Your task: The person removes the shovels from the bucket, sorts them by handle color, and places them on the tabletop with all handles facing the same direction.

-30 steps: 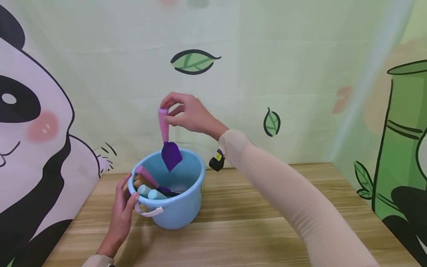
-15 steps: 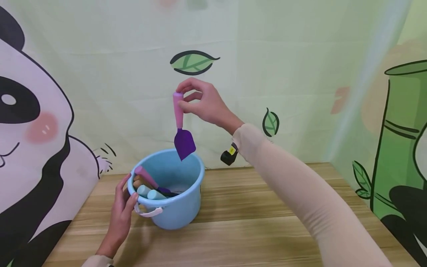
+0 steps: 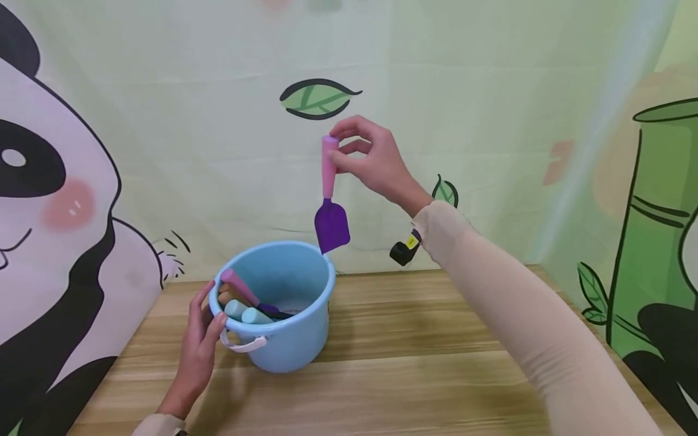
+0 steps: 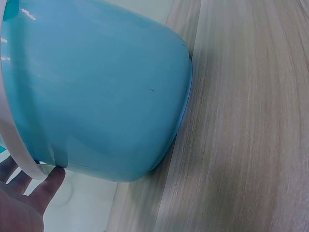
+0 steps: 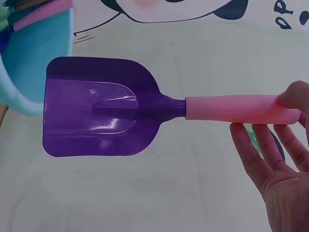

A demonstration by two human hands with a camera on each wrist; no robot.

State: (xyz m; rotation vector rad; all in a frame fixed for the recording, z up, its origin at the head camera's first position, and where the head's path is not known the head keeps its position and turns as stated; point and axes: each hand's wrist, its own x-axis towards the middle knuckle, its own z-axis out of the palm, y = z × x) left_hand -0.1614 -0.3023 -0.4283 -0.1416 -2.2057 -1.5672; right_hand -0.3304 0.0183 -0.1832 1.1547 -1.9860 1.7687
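My right hand [image 3: 378,160] pinches the top of the pink handle of a small purple shovel [image 3: 331,224] between thumb and fingertips. The shovel hangs blade down, its tip just above the right rear rim of a light blue bucket [image 3: 297,342]. In the right wrist view the broad blade [image 5: 96,108] shows whole. At the bucket's left rim my left hand [image 3: 199,348] grips the edge, thumb at the front beside the white bucket handle [image 3: 248,346]. Inside lean a pink-handled tool [image 3: 240,286], brown handles [image 3: 226,297] and two pale blue handles [image 3: 253,315]; their lower ends are partly hidden.
The bucket stands upright on a wood-grain table [image 3: 392,375]. Behind it a pale green cloth backdrop [image 3: 491,121] meets the table's rear edge, with a printed panda at left and printed bamboo at right.
My right hand has lifted the shovel up and to the right, from over the bucket's inside to above its right rim. The left hand and the bucket have stayed put.
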